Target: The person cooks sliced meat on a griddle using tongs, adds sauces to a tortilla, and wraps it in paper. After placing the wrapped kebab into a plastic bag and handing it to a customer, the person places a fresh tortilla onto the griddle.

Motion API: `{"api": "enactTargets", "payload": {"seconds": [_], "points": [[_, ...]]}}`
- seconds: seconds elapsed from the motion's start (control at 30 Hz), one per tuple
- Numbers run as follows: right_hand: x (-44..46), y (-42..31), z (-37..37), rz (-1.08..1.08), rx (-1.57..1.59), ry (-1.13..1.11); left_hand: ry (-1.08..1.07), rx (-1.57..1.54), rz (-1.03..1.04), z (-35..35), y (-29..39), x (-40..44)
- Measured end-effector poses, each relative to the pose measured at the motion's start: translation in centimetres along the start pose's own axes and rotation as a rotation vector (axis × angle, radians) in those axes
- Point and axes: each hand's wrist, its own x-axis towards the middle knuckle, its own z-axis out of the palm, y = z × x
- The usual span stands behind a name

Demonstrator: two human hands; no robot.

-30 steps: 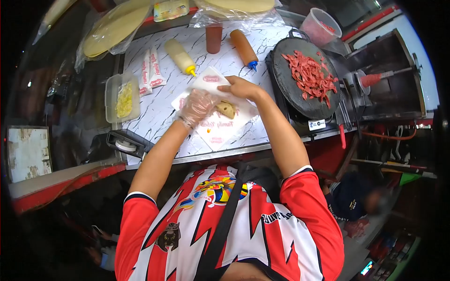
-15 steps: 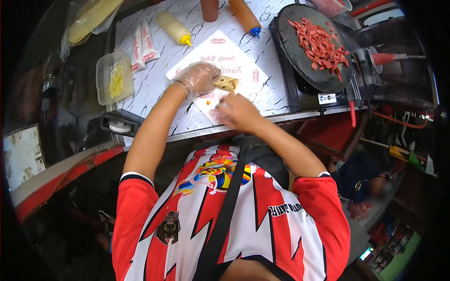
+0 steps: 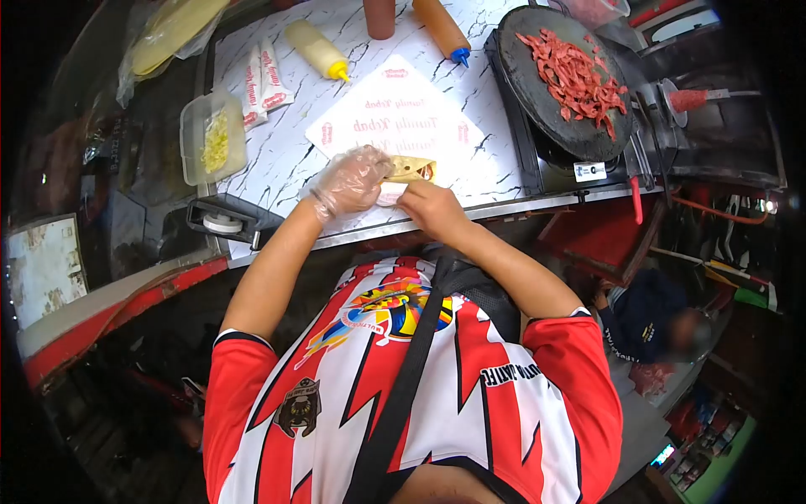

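Note:
A rolled flatbread [image 3: 411, 169] with filling showing at its right end lies on the lower part of a printed white paper [image 3: 395, 105]. My left hand [image 3: 351, 180], in a clear plastic glove, is closed round the roll's left end. Just below the roll, my bare right hand [image 3: 431, 208] pinches the near corner of the paper, which is folded up against the bread.
A yellow-capped bottle [image 3: 317, 50], a blue-capped bottle [image 3: 442, 34] and a red bottle [image 3: 379, 18] stand or lie behind. Wrapped rolls [image 3: 267, 80] and a tub of shredded vegetable [image 3: 213, 139] are left; a griddle [image 3: 558, 139] with meat and a red-handled knife [image 3: 635, 200] right.
The right hand went from the paper's top to its near corner, which is now folded up to the roll. The paper has been opened out flat behind, and the left hand has come nearer my body.

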Motion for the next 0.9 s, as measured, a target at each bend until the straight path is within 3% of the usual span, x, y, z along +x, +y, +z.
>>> {"api": "enactTargets", "payload": {"seconds": [0.17, 0.27, 0.33, 0.37, 0.4, 0.5, 0.57, 0.73, 0.77, 0.9], "points": [[2.8, 0.1, -3.0, 0.366, 0.308, -0.025, 0.049, -0.183, 0.001, 0.2, -0.7, -0.6], [4.3, 0.6, -3.2, 0.348, 0.174, 0.047, 0.036, -0.161, -0.061, 0.0, 0.2, -0.1], [5.0, 0.2, -3.1, 0.23, 0.009, 0.126, -0.052, -0.1, -0.153, 1.9, -0.7, 0.2], [5.1, 0.2, -3.0, 0.173, -0.089, 0.145, 0.052, -0.113, -0.09, 2.5, -0.9, 0.2], [5.4, 0.4, -3.0, 0.113, -0.189, 0.165, 0.012, -0.109, -0.172, 2.2, -0.9, 0.9], [6.8, 3.6, -2.4, 0.398, -0.154, -0.145, -0.105, -0.181, -0.414, 0.7, -0.3, 3.2], [8.7, 5.3, -2.2, 0.55, -0.132, -0.278, -0.023, 0.008, -0.311, 1.6, -2.0, 4.7], [9.5, 6.5, -0.9, 0.453, -0.326, -0.162, 0.119, 0.344, -0.025, 2.4, -3.9, 5.7], [9.5, 6.6, -0.7, 0.462, -0.327, -0.164, -0.162, 0.383, -0.168, 2.2, -3.3, 5.2], [9.7, 6.4, -1.1, 0.537, -0.309, -0.173, 0.01, 0.331, -0.111, 3.3, -0.4, 1.9]]}}
